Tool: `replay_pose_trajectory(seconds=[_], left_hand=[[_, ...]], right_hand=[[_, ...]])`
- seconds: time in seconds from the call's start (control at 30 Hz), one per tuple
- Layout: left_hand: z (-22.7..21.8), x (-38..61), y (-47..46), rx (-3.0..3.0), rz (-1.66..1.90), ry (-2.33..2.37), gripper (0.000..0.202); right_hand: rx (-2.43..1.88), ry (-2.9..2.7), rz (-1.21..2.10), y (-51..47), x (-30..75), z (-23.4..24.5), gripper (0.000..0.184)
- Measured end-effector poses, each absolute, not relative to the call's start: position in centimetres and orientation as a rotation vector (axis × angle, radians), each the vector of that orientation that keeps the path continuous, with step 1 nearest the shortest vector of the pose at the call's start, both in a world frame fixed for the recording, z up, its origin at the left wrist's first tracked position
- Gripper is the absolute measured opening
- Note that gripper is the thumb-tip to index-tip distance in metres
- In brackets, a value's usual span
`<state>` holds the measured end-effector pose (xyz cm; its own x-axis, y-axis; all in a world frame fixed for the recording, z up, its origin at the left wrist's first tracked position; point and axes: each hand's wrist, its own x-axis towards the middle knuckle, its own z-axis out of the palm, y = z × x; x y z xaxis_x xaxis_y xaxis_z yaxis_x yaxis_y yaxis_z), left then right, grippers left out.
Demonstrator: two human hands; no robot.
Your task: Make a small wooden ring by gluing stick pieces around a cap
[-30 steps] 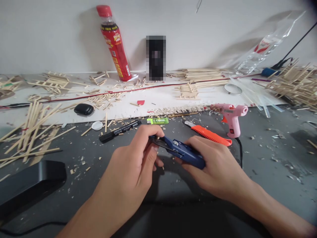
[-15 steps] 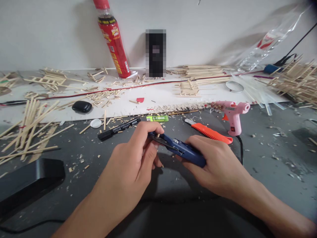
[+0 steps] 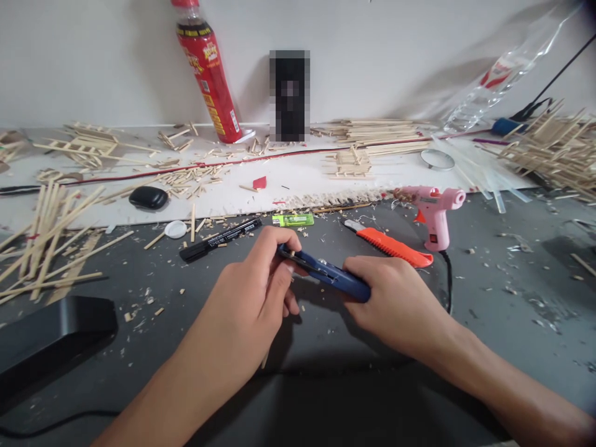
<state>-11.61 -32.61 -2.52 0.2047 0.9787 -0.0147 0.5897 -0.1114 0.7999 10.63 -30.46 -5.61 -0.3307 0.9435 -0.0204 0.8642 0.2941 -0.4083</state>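
My left hand (image 3: pixel 254 292) is closed in a pinch on a thin wooden stick (image 3: pixel 265 359); its lower end shows beneath the palm, and the fingers cover most of it. A small end of the stick shows at the jaws of a blue-handled hand cutter (image 3: pixel 328 273). My right hand (image 3: pixel 388 288) is wrapped around the cutter's handles from the right. The cutter's dark metal blade points left toward my left fingertips. Whether the blade touches the stick I cannot tell.
Behind my hands lie a black marker (image 3: pixel 218 239), a green lighter (image 3: pixel 293 220) and an orange utility knife (image 3: pixel 391 244). A pink glue gun (image 3: pixel 437 214) stands right. Wooden sticks (image 3: pixel 51 242) are piled left. A black box-like object (image 3: pixel 56 341) sits at front left.
The cutter and my right hand have shifted slightly left, and the cutter's handles sit deeper in the grip. A stick end now shows below my left hand. The view has moved a little.
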Motion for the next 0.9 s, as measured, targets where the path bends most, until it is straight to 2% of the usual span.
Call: replay_pose_trajectory(seconds=[0.23, 0.37, 0.63, 0.77, 0.9], left_hand=[[-2.7, -12.0, -32.1, 1.664, 0.607, 1.466, 0.011], [-2.9, -12.5, -31.8, 1.659, 0.542, 1.449, 0.015], [-2.8, -13.0, -32.0, 1.828, 0.328, 1.521, 0.024], [-2.7, -13.3, -32.3, 1.819, 0.502, 1.461, 0.025], [-2.2, -12.7, -32.8, 1.727, 0.813, 1.333, 0.025]], right_hand=[[-1.748, -2.386, 0.442, -30.0, 10.0, -5.8, 0.025], [-1.691, -2.439, 0.298, -30.0, 10.8, -5.4, 0.008], [-1.620, -2.504, 0.217, -30.3, 12.3, -5.0, 0.030], [-1.568, -2.421, 0.353, -30.2, 12.5, -4.5, 0.033], [-1.605, -2.249, 0.597, -30.4, 12.1, -3.8, 0.019]])
